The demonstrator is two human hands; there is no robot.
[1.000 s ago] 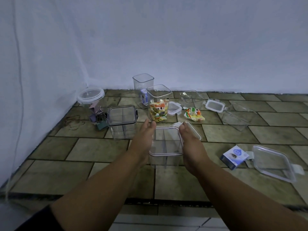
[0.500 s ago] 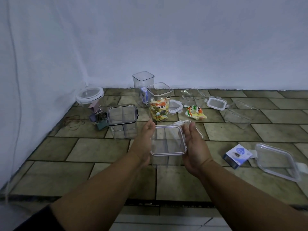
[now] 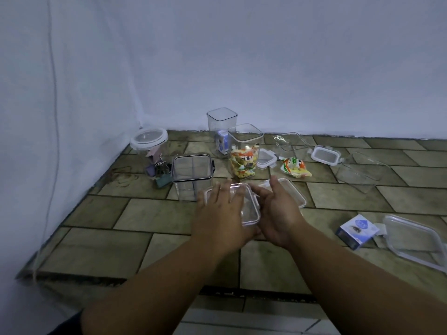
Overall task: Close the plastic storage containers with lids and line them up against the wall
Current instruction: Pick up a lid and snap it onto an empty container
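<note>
The clear square container (image 3: 249, 209) sat at the centre of the frame, its lid on top, between my two hands. My left hand (image 3: 222, 213) lay flat across the lid, fingers spread, pressing rather than gripping; my right hand (image 3: 275, 211) cupped its right side, fingers loosely curled. I judged it light, stiff and slick, best held by opposite walls. Just behind stood a latched divided container (image 3: 192, 172), a snack-filled jar (image 3: 244, 151), and loose lids to the right.
</note>
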